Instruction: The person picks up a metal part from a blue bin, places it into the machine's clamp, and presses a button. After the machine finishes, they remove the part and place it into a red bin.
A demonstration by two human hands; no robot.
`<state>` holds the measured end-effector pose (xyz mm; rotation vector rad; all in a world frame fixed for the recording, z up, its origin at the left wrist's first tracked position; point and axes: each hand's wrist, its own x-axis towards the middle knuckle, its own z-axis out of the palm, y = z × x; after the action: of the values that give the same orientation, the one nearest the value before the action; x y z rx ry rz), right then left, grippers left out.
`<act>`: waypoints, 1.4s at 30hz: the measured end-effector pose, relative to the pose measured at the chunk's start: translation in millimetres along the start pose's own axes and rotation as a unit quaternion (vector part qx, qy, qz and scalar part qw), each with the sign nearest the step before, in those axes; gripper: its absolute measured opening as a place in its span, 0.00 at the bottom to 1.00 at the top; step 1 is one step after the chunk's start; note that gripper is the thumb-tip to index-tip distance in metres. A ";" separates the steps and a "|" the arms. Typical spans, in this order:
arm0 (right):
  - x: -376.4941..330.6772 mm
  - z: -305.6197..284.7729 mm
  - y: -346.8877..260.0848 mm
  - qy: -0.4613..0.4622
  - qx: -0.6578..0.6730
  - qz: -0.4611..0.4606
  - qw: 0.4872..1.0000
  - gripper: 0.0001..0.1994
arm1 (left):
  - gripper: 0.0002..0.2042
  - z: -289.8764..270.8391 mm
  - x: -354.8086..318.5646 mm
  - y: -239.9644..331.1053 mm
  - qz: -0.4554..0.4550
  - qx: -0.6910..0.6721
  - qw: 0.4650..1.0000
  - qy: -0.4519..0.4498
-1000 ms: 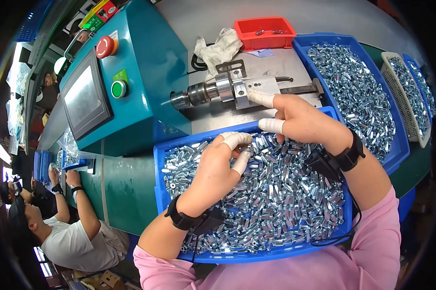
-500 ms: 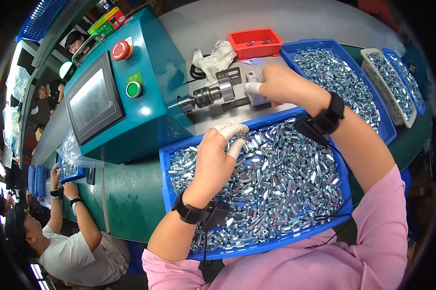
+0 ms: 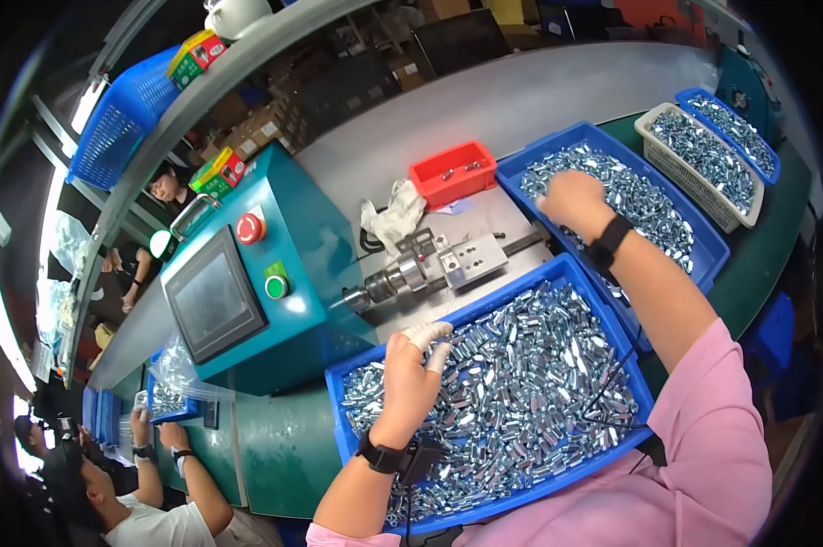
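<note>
My left hand [image 3: 409, 383], with white covers on its fingertips, hovers at the far left of the near blue tray [image 3: 338, 401]. That tray is full of small shiny hexagonal metal parts [image 3: 521, 392]. Thumb and finger come together on what looks like one small metal part, mostly hidden. My right hand [image 3: 575, 202] is over the near-left side of the far blue tray [image 3: 703, 273], which holds similar parts [image 3: 639, 196]. Its fingers are closed and point down; whatever they hold is hidden. Between the hands lies a metal chuck [image 3: 402, 273] facing a clamp block [image 3: 472, 260].
A green machine [image 3: 311, 264] with a screen [image 3: 215, 296], red button [image 3: 250, 228] and green button [image 3: 276, 286] stands left. A red bin [image 3: 452, 173] and white gloves [image 3: 393, 219] lie behind the chuck. A beige basket [image 3: 703, 164] is far right. A co-worker [image 3: 156, 510] sits left.
My right hand has moved from the clamp block rightward to the far blue tray. My left hand stays over the near tray. The view has shifted, showing more of the background.
</note>
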<state>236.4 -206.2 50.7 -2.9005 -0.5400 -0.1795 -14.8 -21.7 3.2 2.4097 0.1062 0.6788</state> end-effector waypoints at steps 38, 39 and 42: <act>-63.0 17.9 -59.5 -0.343 0.476 -0.167 0.792 0.23 | 0.10 21.1 8.3 24.2 -0.113 0.012 0.949 -0.293; -63.2 22.7 -60.2 -0.344 0.474 -0.168 0.793 0.23 | 0.10 20.2 9.1 22.7 -0.138 -0.024 0.943 -0.301; -65.2 31.4 -62.8 -0.390 0.504 -0.205 0.743 0.30 | 0.09 23.0 8.7 17.4 -0.103 -0.023 0.949 -0.297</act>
<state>155.7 -164.7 20.2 -1.6242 -0.9813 0.9975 2.6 -46.3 1.9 2.4073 0.0858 -0.1515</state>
